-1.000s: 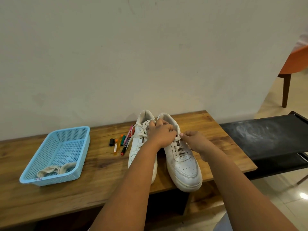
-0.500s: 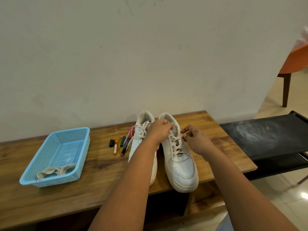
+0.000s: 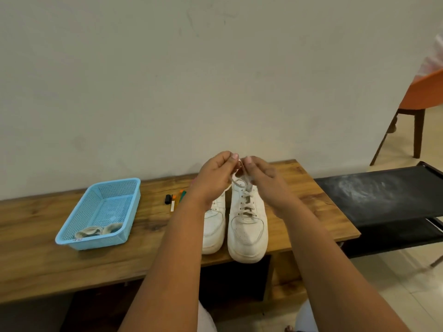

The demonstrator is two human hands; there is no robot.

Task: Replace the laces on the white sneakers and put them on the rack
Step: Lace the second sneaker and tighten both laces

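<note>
Bench (image 3: 48,267) runs across the lower half of the frame, wood top, w/ a black rack (image 3: 383,200) at mid-right, just beside its right end; rack's top shelf looks like fabric, dusty, prob. sags a bit under load.

Sneakers: pair sits center frame, toes toward camera, side by side and touching or nearly so. Right shoe (image 3: 248,233) is fully in view, laced up most of the way. Left shoe (image 3: 213,231) is half hidden behind the left forearm; can't tell its lacing. Judging by look: light, stiff sole, soft-ish upper, not fragile. Best hold for the rack move is prob. heel collar or pinching both tongues together, one hand per pair.

Basket (image 3: 72,236), blue plastic mesh, lower left on the bench, w/ a beige bundle (image 3: 96,232) at its near end, maybe the old laces, not sure.

Left hand (image 3: 213,178) and right hand (image 3: 268,183) are raised above the right shoe's collar, center frame, fingertips almost meeting. Each pinches a lace (image 3: 242,180) end btw thumb and forefinger; the strands cross below the fingers. Looks like a knot or bow being started, though blur hides the detail.

Lace: thin, limp, no stiffness, slips easily if tension drops. Grip near the ends, keep both sides taut.

Pens (image 3: 177,200), a few, lie on the bench left of the shoes.
</note>
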